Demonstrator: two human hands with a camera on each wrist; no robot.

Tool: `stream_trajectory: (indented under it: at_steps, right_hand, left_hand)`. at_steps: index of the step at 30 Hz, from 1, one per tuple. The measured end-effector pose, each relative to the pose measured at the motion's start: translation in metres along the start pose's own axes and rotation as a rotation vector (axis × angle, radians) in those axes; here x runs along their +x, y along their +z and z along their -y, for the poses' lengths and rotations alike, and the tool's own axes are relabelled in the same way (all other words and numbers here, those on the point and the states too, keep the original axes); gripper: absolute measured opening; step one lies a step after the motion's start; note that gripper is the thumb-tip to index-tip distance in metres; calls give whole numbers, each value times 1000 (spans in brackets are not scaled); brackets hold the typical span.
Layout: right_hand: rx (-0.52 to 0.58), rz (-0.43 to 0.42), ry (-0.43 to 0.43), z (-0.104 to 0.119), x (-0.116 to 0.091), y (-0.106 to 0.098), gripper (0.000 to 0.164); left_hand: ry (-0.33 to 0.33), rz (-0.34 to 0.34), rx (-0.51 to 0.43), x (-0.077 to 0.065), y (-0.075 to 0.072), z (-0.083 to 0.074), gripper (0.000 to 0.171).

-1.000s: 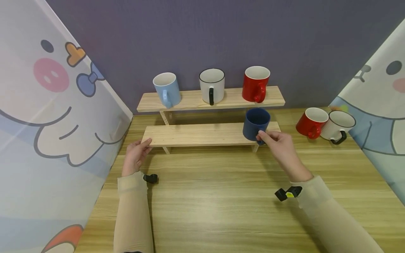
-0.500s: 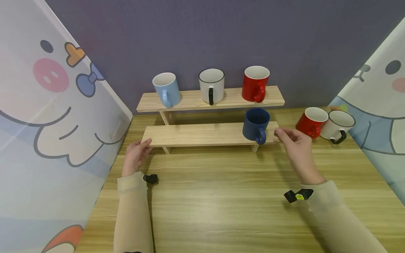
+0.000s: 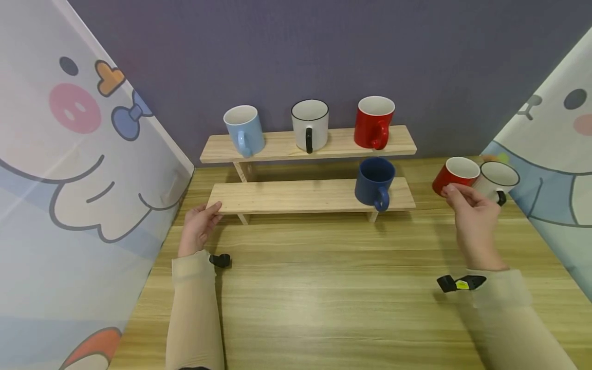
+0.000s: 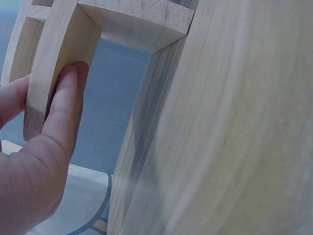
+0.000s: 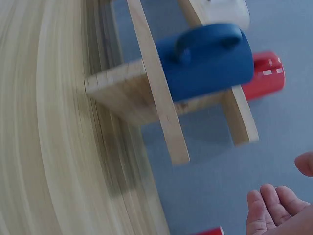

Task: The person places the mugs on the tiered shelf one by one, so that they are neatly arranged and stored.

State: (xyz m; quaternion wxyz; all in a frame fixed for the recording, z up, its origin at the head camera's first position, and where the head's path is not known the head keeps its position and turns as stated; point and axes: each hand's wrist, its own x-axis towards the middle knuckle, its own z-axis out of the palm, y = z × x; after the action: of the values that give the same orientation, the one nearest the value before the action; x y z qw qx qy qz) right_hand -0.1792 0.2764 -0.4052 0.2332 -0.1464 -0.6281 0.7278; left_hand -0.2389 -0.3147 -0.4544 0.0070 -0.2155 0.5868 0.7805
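My left hand (image 3: 198, 228) grips the left end of the lower board (image 3: 282, 198) of a two-tier wooden shelf, thumb on one face and fingers on the other in the left wrist view. A dark blue mug (image 3: 371, 186) stands near that board's right end, handle facing forward. To the right, my right hand (image 3: 476, 221) is in front of a red mug (image 3: 445, 180) on the table, overlapping its handle. The right wrist view has thumb and fingers (image 5: 269, 205) apart with nothing between them. Beside the red mug is a white mug (image 3: 497, 177) with black rim and handle.
The upper board (image 3: 277, 146) carries a light blue mug (image 3: 250, 133), a white mug with black handle (image 3: 316, 128) and another red mug (image 3: 365, 128). A dark wall (image 3: 296, 51) rises behind the shelf. Cartoon-printed panels (image 3: 69, 205) flank the wooden table (image 3: 324, 288).
My right hand let go of the dark blue mug's handle and moved right to the red mug on the table. The left hand stays on the lower board.
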Motion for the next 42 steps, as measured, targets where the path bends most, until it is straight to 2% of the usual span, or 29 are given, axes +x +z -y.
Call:
stream_trajectory:
  at_steps: [8,15,17,21,23,31,38,42]
  right_hand:
    - [-21,-89,31,-6,22,-27,13]
    - [-95,-144,81,-9,39,-49,8]
    - [-173,-140,91,-11,42,-53,6]
    - [-384,-72,120,-15,49,-58,4]
    - [-482,-31,125,-19,53,-60,10]
    - [-657,71,145,-34,69,-63,48]
    - [-752,129,166,-39,80,-62,69]
    - [-775,153,187,-40,85,-61,77]
  left_hand:
    - [0,3,-27,0,-1,0,40]
    - [7,-7,12,2,-1,1,40]
    - [11,-4,13,2,-1,1,40]
    - [7,-12,15,2,-1,1,42]
    - [2,-14,10,2,-1,1,44]
    - [-3,-7,12,1,-1,0,46]
    - [11,10,-3,1,-1,0,40]
    - [6,-2,2,1,0,0,45]
